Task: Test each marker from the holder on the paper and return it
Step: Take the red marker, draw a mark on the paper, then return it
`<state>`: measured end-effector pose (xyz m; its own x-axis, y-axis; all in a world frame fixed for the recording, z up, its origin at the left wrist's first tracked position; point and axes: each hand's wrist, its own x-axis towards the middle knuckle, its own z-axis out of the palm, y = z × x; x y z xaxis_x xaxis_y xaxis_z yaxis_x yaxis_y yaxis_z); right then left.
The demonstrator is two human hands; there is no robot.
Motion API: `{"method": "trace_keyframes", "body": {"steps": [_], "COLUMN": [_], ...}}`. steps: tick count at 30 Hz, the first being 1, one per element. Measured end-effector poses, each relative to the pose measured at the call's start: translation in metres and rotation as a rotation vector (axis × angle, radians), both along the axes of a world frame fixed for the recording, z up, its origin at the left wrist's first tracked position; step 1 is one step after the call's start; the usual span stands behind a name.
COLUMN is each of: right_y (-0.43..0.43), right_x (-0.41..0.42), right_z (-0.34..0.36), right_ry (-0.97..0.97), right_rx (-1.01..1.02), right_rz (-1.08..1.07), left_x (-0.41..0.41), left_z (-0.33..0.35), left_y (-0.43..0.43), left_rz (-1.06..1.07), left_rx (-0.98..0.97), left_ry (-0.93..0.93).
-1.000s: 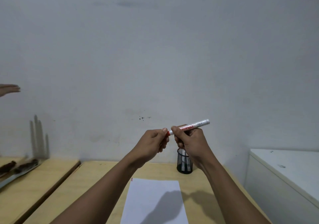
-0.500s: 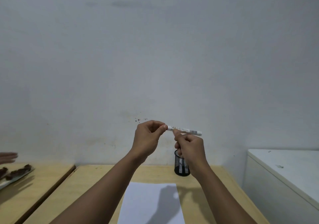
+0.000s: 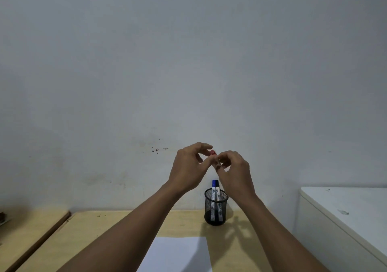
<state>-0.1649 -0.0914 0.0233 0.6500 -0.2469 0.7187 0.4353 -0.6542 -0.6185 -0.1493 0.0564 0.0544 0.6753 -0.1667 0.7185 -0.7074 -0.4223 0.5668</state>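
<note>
I hold both hands up in front of the wall, fingertips together, above the black mesh holder point(image 3: 215, 207). My right hand point(image 3: 235, 168) is closed around the red marker, whose body is almost wholly hidden. Only its red end point(image 3: 213, 152) shows between the two hands. My left hand point(image 3: 188, 167) pinches at that red end with thumb and forefinger. Two markers with blue caps point(image 3: 215, 184) stand upright in the holder. The white paper point(image 3: 178, 255) lies on the wooden table point(image 3: 104, 227) below my forearms, in front of the holder.
A white cabinet point(image 3: 345, 213) stands close to the table's right side. A second wooden table point(image 3: 25, 232) sits to the left across a dark gap. The holder stands near the wall at the table's far edge.
The marker lay sideways with its white body showing; now it is hidden in my right hand with only the red end visible. Both hands have closed together. The other person's hand at left is gone.
</note>
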Motion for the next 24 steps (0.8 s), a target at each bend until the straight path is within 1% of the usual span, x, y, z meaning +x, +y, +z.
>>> {"method": "trace_keyframes", "body": {"steps": [2,4,6,8,11,13,16,21,24], "right_y": [-0.012,-0.026,-0.039,-0.047,-0.054,-0.057,-0.060,-0.066,-0.067], "right_x": [0.013,0.027,0.041,0.053,0.069,0.082,0.101,0.122,0.128], "right_z": [0.002,0.001,-0.004,-0.012,-0.030,-0.044,-0.064,-0.088,-0.098], "right_ry": [0.024,0.060,0.082,0.112,0.143,0.173,0.253,0.371,0.418], "right_rx": [0.039,0.072,0.101,0.119,0.091,0.030,-0.068,-0.143,-0.173], "right_rz": [0.001,-0.016,-0.028,-0.011,0.020,0.016,-0.005,-0.074,-0.128], "left_x": [0.017,0.035,0.053,0.070,0.094,0.109,0.127,0.147,0.152], "left_z": [-0.004,-0.012,-0.025,-0.040,-0.064,-0.080,-0.103,-0.126,-0.134], "left_y": [-0.004,-0.007,-0.011,-0.016,-0.028,-0.037,-0.050,-0.070,-0.077], "left_rz": [0.033,0.108,0.156,0.174,0.189,0.207,0.224,0.230,0.240], "left_rx": [0.045,0.169,0.290,0.366,0.437,0.480,0.496,0.455,0.434], "left_ry": [-0.011,-0.017,0.017,0.068,0.155,0.206,0.258,0.351,0.344]}}
